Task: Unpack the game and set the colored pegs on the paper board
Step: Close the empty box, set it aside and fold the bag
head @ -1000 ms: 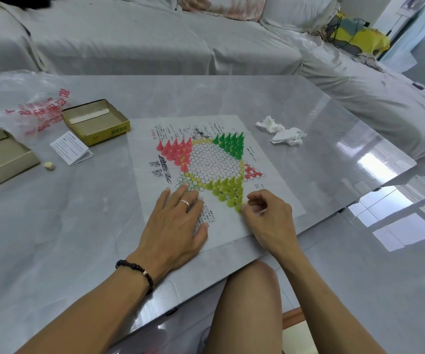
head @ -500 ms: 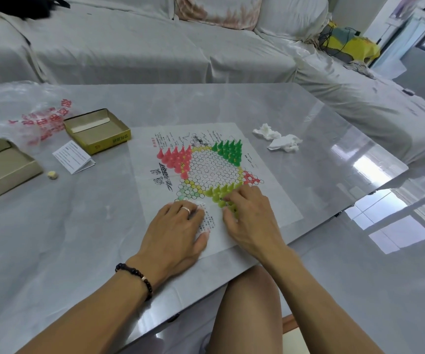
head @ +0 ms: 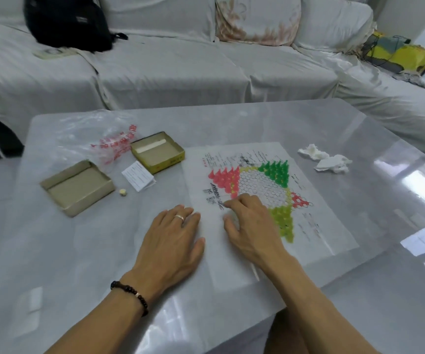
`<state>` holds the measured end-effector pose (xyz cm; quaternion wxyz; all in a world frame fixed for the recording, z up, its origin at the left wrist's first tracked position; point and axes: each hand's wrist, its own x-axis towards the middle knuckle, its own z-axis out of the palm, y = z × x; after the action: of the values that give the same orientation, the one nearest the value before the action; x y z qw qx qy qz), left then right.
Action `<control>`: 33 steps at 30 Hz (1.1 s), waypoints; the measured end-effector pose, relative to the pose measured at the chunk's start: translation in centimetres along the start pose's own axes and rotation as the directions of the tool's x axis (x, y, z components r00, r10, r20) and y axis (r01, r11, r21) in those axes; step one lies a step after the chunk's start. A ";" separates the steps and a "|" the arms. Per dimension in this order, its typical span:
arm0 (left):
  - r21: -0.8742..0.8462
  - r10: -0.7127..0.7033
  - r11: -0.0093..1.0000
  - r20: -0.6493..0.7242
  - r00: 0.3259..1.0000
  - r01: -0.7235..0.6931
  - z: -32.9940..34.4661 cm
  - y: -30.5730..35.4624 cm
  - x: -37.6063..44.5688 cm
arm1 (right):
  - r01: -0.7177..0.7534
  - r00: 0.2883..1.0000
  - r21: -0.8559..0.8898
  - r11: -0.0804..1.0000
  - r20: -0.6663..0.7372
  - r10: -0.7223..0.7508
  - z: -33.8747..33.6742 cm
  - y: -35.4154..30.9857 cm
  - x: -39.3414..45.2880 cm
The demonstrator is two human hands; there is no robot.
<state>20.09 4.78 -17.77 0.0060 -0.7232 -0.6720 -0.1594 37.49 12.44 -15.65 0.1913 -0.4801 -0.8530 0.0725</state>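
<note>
The paper board (head: pixel 321 226) lies flat on the grey table, printed with a hexagon star. Three triangles of pegs stand on it: red pegs (head: pixel 225 178) at the upper left, dark green pegs (head: pixel 276 172) at the upper right, yellow-green pegs (head: pixel 283 223) at the lower right. My right hand (head: pixel 252 226) rests on the board left of the yellow-green pegs, fingers spread, index fingertip pointing left just below the red pegs. My left hand (head: pixel 173 241) lies flat, palm down, at the board's left edge. Neither hand holds a peg that I can see.
Two open cardboard box halves (head: pixel 77 187) (head: pixel 158 152) sit left of the board, with a folded leaflet (head: pixel 138 176), a small die (head: pixel 122 192) and a crumpled plastic bag (head: pixel 104 139). Crumpled tissues (head: pixel 326 159) lie at the right. A covered sofa with a black bag (head: pixel 68 21) stands behind.
My right hand moved left from the yellow-green pegs' tip across the board to below the red pegs. My left hand slid left to the paper's edge. The view tilted up.
</note>
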 end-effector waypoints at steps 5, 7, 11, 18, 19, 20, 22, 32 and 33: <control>0.055 -0.106 0.993 -0.017 0.994 0.107 -1.1 -5.2 -0.5 | -0.005 0.994 0.130 0.992 0.112 -0.009 3.2 -4.7 4.2; 0.085 -0.161 0.983 -0.021 0.987 0.163 -1.3 -6.8 -0.5 | -0.035 0.985 0.149 0.988 0.174 0.008 4.5 -6.1 6.4; 0.138 -0.248 0.957 -0.057 0.967 0.254 -1.4 -9.2 0.4 | -0.103 0.978 0.144 0.984 0.195 0.074 6.9 -8.8 10.2; 0.212 -0.211 0.951 -0.079 0.974 0.223 -0.8 -11.3 1.8 | -0.175 0.981 0.158 0.972 0.108 0.159 10.2 -10.8 12.9; 0.209 -0.201 0.954 -0.082 0.976 0.214 -0.7 -11.5 1.8 | -0.189 0.978 0.180 0.965 0.125 0.168 10.5 -10.7 13.1; 0.209 -0.186 0.957 -0.087 0.979 0.201 -0.6 -11.8 1.9 | -0.215 0.971 0.199 0.956 0.148 0.187 10.7 -10.7 13.3; 0.209 -0.149 0.964 -0.098 0.984 0.167 -0.6 -12.2 1.9 | -0.254 0.959 0.213 0.943 0.184 0.217 11.1 -10.7 13.6; 0.204 -0.008 0.978 -0.194 0.981 0.048 -1.1 -12.5 0.7 | -0.179 0.981 0.328 0.927 0.131 0.143 9.4 -10.9 11.4; 0.198 0.007 0.979 -0.226 0.974 0.039 -1.2 -12.3 0.5 | -0.165 0.983 0.327 0.930 0.128 0.129 9.3 -10.8 11.2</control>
<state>7.84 6.21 -19.07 0.1538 -0.6908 -0.6854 -0.1717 20.10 16.78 -17.95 0.2197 -0.4985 -0.7985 0.2563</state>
